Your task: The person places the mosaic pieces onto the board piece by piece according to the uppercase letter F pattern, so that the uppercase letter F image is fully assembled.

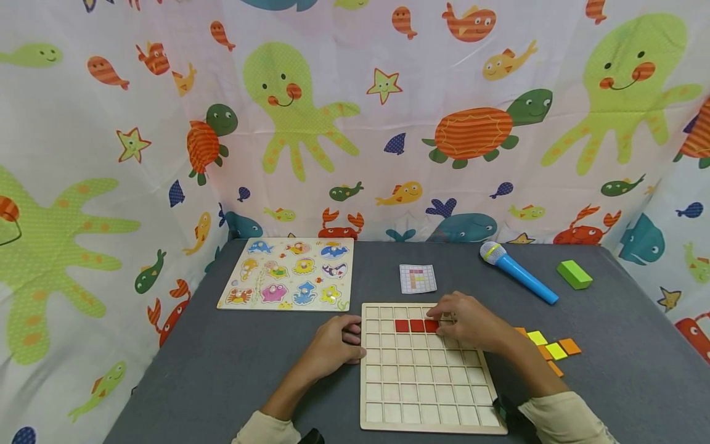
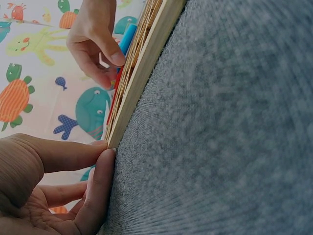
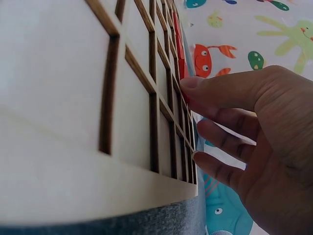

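Head view: grid board (image 1: 421,375) in left hand's (image 1: 334,343) pinch, partly hidden red tile (image 1: 431,327) in right hand's (image 1: 470,320) pinch.

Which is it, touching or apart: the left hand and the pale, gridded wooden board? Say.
Touching: the left wrist view shows the left hand pinching the board at its edge.

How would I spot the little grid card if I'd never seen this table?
On the dark gray table, find the large wooden grid board holding red tiles. Just beyond its far edge, between the sea-animal puzzle and blue microphone, lies a small white grid card. Unlike either neighbour, it bears a printed grid.
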The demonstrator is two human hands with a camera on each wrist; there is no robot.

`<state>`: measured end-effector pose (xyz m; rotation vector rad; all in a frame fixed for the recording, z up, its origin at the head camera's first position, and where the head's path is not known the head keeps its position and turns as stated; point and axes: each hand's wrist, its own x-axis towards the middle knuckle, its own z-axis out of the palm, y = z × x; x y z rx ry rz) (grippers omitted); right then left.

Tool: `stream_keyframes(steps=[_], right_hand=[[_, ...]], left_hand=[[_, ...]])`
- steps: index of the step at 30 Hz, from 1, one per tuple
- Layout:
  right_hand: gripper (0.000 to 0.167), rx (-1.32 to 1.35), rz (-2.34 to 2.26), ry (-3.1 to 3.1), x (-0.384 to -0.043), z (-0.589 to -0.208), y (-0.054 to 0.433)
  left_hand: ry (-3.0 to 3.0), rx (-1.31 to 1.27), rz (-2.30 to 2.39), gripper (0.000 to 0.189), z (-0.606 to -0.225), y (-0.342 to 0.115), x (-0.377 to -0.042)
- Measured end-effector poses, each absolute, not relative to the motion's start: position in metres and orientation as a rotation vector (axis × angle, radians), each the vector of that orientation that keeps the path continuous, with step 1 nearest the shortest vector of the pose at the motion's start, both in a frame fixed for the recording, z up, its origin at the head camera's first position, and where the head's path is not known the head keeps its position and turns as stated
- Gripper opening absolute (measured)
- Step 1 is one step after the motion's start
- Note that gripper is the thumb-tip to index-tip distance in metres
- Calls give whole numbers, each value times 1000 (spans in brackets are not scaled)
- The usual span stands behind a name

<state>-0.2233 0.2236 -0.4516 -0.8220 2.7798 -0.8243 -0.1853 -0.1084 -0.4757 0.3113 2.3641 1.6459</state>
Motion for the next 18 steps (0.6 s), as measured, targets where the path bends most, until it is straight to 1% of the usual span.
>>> stream_keyframes(steps=[10, 18], right_hand=[[29, -803, -862, 2767, -221, -450, 227], [29, -746, -889, 2784, -215, -446, 243]], left_hand=[[2362, 310, 1639, 65, -476, -108, -185], [2375, 301, 1622, 65, -478, -107, -186]])
